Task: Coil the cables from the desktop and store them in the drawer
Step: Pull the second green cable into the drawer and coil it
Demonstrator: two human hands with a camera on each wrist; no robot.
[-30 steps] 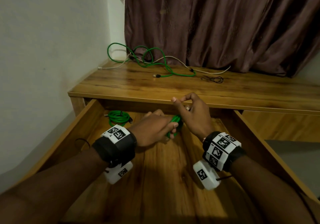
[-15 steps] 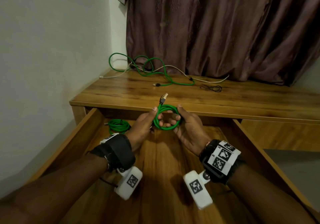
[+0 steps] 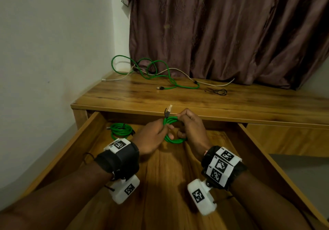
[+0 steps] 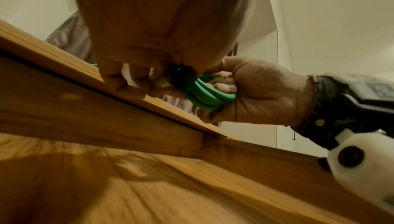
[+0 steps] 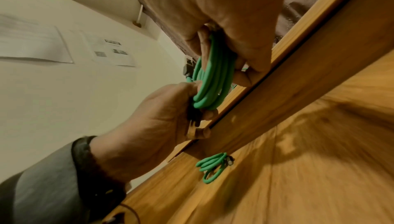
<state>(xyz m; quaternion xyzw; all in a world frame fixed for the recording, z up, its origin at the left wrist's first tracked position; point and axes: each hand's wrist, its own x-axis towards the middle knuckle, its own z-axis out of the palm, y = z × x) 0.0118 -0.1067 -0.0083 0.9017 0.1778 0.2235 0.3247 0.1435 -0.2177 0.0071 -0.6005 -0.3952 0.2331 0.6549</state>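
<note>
A moment ago the green coil (image 3: 172, 130) was held open as a flat ring between both hands; now it is squeezed into a narrow bundle, its plug end (image 3: 168, 109) poking upward. To my judgement the winding is finished and the coil is about ready to set down.

The left hand (image 3: 153, 139) and right hand (image 3: 191, 129) both have fingers curled tight round the bundle, held above the open drawer (image 3: 85, 135), near its back. Its loops lie neat and parallel. A second green coil (image 3: 121, 130) lies in the drawer's back-left corner. Beyond the drawer, on the surface (image 3: 178, 96), green, white and black cables remain loose.
</note>
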